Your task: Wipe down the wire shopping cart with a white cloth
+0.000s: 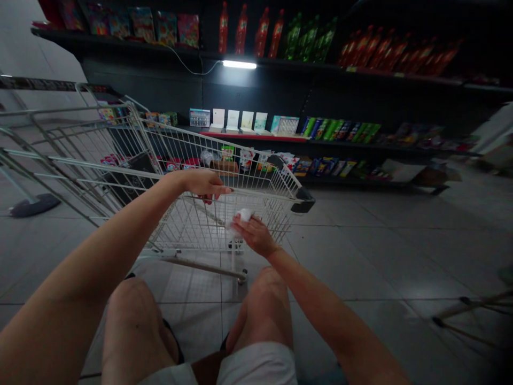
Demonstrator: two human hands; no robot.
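A metal wire shopping cart (264, 195) stands side-on in front of my knees. My left hand (203, 184) is closed over its near top rail, with the thumb lying along the bar. Lower down, my right hand (256, 233) presses a crumpled white wipe (245, 214) against the wires of the near side. Its fingers lie over the wipe and cover part of it; whether it is cloth or paper I cannot tell. A black corner bumper (303, 199) caps the cart's right end.
Behind the cart, dark shelves (248, 96) carry bottles, boxes and snack packs under a lit tube lamp (239, 64). Another cart part with a dark handle (40, 84) stands at left. Thin stand legs (460, 315) rest on the tiled floor at right.
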